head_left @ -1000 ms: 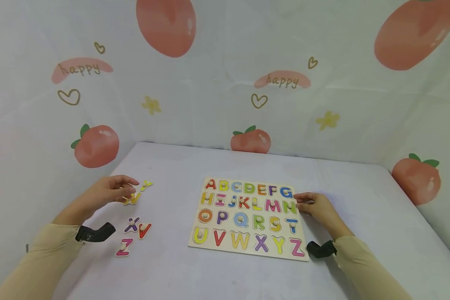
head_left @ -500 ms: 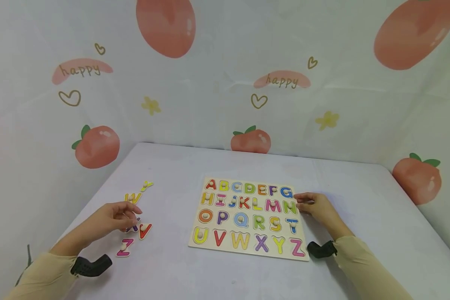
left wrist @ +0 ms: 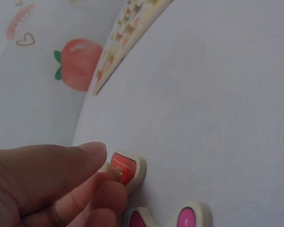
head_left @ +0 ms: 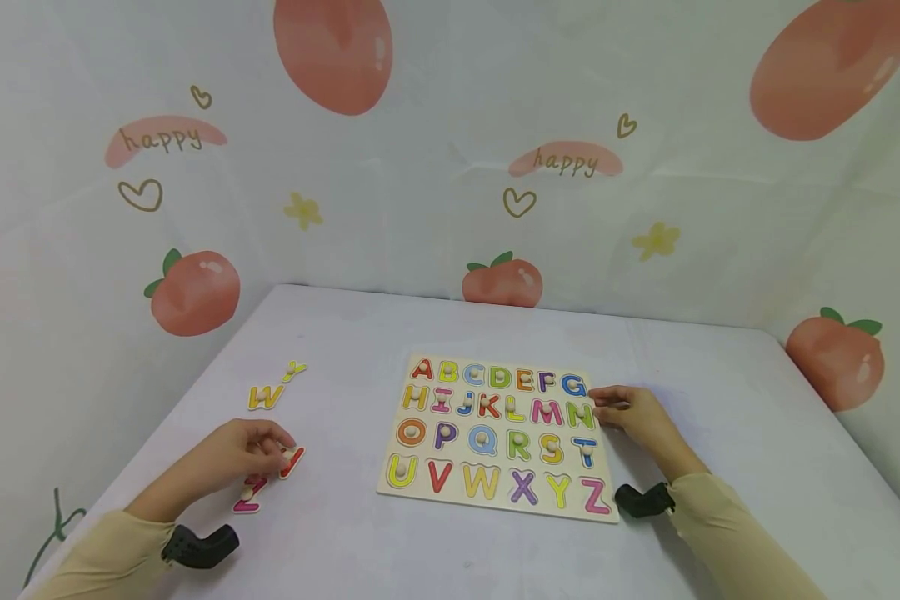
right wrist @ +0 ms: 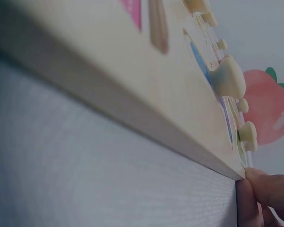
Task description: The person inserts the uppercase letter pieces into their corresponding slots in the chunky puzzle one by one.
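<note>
My left hand (head_left: 243,454) is over the red letter V piece (head_left: 292,462), thumb and fingertips at its small knob. In the left wrist view, the red V (left wrist: 128,170) shows beyond the fingertips, its knob partly hidden by them. A pink Z piece (head_left: 247,497) lies just below that hand; the purple X is hidden under it. My right hand (head_left: 633,417) pinches the right edge of the wooden alphabet puzzle board (head_left: 498,504). In the right wrist view, the thumb lies at the board's edge (right wrist: 199,153) with fingers against its side.
A yellow W piece (head_left: 265,397) and a yellow Y piece (head_left: 293,371) lie behind the left hand. On the board, knobbed letters A to U sit in place, while the bottom row shows flat printed V (head_left: 440,475) to Z. A patterned cloth (head_left: 420,208) hangs behind the table.
My left hand has come from the W, toward me over the X, and then right to the red V. W and Y are uncovered now. The right hand stays at the board.
</note>
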A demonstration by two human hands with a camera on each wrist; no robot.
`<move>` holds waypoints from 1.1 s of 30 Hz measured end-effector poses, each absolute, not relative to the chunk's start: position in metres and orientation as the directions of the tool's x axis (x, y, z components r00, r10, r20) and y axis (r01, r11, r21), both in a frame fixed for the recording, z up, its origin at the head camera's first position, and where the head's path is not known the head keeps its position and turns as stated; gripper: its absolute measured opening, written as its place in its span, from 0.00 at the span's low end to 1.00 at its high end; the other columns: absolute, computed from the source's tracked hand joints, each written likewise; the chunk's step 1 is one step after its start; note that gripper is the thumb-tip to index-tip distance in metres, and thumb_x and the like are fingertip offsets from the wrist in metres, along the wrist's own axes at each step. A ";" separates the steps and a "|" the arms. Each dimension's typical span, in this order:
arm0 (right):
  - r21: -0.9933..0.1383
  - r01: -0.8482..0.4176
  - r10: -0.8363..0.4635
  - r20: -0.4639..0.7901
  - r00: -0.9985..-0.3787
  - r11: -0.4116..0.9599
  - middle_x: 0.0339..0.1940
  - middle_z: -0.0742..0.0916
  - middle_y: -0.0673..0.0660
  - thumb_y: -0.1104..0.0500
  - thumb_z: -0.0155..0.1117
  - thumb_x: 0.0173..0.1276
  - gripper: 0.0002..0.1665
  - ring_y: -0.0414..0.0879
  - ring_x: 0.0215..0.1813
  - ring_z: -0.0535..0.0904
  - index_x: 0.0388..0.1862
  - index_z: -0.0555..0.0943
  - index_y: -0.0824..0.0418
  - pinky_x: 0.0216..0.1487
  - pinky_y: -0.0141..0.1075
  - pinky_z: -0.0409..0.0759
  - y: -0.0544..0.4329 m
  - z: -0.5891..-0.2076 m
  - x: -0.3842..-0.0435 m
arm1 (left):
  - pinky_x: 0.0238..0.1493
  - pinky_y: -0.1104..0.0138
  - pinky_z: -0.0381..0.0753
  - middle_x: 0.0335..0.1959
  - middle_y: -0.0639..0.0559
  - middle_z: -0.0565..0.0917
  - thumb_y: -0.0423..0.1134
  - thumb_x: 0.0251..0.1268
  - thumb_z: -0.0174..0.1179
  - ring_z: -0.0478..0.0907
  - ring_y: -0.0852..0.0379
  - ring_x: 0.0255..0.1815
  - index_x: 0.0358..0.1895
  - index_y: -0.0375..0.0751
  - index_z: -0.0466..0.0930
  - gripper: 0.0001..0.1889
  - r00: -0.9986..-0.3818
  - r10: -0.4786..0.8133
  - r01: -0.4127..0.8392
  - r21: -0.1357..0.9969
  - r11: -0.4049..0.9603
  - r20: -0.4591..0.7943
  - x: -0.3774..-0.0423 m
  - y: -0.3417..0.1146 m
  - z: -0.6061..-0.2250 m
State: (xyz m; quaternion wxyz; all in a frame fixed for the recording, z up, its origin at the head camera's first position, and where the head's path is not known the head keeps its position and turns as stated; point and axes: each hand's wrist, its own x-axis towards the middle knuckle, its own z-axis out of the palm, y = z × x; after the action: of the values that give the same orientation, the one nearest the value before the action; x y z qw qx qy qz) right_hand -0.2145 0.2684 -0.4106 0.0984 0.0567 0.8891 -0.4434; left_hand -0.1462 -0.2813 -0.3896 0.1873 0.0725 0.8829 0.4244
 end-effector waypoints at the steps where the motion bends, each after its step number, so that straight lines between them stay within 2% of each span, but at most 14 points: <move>1: -0.777 0.188 0.015 -0.225 -0.974 0.601 0.51 0.83 0.67 0.61 0.64 0.67 0.23 0.43 0.41 0.78 0.58 0.77 0.69 0.36 0.28 0.77 0.268 -0.411 -0.214 | 0.21 0.69 0.75 0.26 0.49 0.78 0.36 0.59 0.67 0.73 0.58 0.21 0.45 0.32 0.79 0.14 -0.919 0.283 -0.037 0.774 0.632 -0.274 -0.146 -0.281 -0.390; 14: -0.778 0.201 0.025 -0.232 -0.972 0.596 0.50 0.84 0.64 0.63 0.62 0.68 0.21 0.41 0.40 0.78 0.58 0.77 0.69 0.37 0.29 0.77 0.268 -0.413 -0.214 | 0.20 0.69 0.73 0.23 0.51 0.78 0.35 0.58 0.66 0.72 0.58 0.20 0.41 0.34 0.81 0.10 -0.936 0.214 -0.059 0.723 0.688 -0.280 -0.145 -0.276 -0.391; 22: -0.785 0.182 0.013 -0.217 -0.976 0.592 0.48 0.85 0.64 0.61 0.64 0.67 0.22 0.39 0.38 0.77 0.58 0.77 0.69 0.35 0.29 0.76 0.270 -0.413 -0.214 | 0.24 0.68 0.75 0.23 0.52 0.80 0.36 0.57 0.66 0.77 0.57 0.24 0.39 0.37 0.82 0.08 -0.943 0.218 -0.030 0.716 0.698 -0.251 -0.152 -0.264 -0.376; 26: -0.780 0.193 0.022 -0.224 -0.974 0.595 0.50 0.84 0.65 0.62 0.64 0.67 0.22 0.41 0.39 0.78 0.58 0.77 0.69 0.36 0.29 0.77 0.270 -0.413 -0.214 | 0.26 0.66 0.77 0.23 0.51 0.81 0.36 0.58 0.65 0.78 0.57 0.25 0.39 0.38 0.83 0.08 -0.941 0.263 0.020 0.741 0.672 -0.213 -0.156 -0.246 -0.360; 33: -0.786 0.197 0.023 -0.228 -0.974 0.586 0.51 0.83 0.66 0.61 0.63 0.68 0.22 0.40 0.40 0.78 0.59 0.77 0.69 0.36 0.28 0.77 0.269 -0.413 -0.215 | 0.32 0.61 0.80 0.24 0.51 0.82 0.34 0.58 0.64 0.79 0.56 0.26 0.40 0.37 0.83 0.08 -0.930 0.300 0.020 0.782 0.623 -0.215 -0.160 -0.192 -0.342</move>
State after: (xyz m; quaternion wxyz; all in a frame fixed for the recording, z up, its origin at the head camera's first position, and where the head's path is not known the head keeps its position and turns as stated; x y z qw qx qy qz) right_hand -0.2154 0.2691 -0.4135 0.0969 0.0621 0.8851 -0.4509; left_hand -0.1600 -0.1916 -0.3419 0.1646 0.0903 0.8857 0.4247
